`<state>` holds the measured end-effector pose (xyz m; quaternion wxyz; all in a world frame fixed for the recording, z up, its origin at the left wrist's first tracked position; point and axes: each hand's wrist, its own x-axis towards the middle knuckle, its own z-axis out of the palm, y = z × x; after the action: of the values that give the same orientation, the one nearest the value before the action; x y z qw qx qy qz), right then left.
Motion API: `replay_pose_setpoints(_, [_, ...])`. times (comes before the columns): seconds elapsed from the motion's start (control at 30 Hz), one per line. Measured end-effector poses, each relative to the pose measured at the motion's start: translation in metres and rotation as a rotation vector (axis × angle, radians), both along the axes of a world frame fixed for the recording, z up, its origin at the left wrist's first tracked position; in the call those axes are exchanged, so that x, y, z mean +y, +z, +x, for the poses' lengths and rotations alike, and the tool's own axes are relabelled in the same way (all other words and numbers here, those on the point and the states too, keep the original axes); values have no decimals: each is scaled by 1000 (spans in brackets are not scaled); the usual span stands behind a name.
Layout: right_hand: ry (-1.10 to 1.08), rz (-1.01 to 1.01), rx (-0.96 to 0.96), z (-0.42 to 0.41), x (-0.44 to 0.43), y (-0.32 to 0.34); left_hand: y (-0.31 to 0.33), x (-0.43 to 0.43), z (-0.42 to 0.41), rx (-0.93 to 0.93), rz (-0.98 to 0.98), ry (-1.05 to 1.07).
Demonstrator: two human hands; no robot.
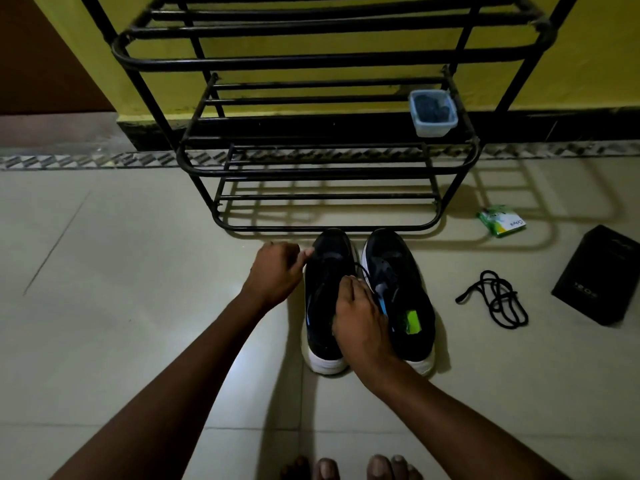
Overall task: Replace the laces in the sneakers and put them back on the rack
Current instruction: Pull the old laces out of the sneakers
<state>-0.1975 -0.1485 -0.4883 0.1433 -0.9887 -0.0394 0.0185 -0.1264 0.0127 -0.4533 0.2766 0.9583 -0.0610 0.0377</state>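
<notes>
On the floor just before the rack, I am lacing the left sneaker.

My right hand sits over its tongue, fingertips pinching a thin black lace, probably to draw it through the eyelets. My left hand is curled at the shoe's outer edge near the toe, likely steadying it; whether it also grips a lace end I cannot tell. I count two sneakers, side by side with toes towards the rack, so returning them should be a short lift. The right sneaker waits untouched. One loose lace, one black box and one green packet lie to my right, and one plastic tub is on the rack.
</notes>
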Motion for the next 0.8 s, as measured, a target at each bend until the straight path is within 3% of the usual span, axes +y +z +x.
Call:
replay_pose_setpoints(0.07, [-3, 0, -11, 0, -1, 1, 10, -7, 2, -50, -247, 121])
replay_pose_setpoints(0.17, [-16, -8, -7, -1, 0, 4, 23, -19, 8, 32, -734, 170])
replay_pose_setpoints(0.27, [-18, 16, -11, -2, 1, 5, 27, -25, 11, 127, -978, 104])
replay_pose_setpoints(0.33, [-23, 26, -22, -1, 0, 4, 21, -26, 14, 124, -840, 96])
replay_pose_setpoints(0.43, [-34, 21, -23, -2, 1, 6, 6, -22, 10, -64, -172, 12])
replay_pose_setpoints(0.5, [-28, 17, -14, -2, 1, 7, -3, -19, 5, -107, 17, -71])
replay_pose_setpoints(0.57, [-24, 21, -12, -2, 1, 7, -8, -16, 5, -35, 115, -81])
replay_pose_setpoints(0.7, [-35, 9, 1, -1, 1, 8, -3, -15, 8, 46, 105, -44])
replay_pose_setpoints(0.8, [-33, 6, 20, -2, 2, 10, 3, -16, 11, 77, -228, 138])
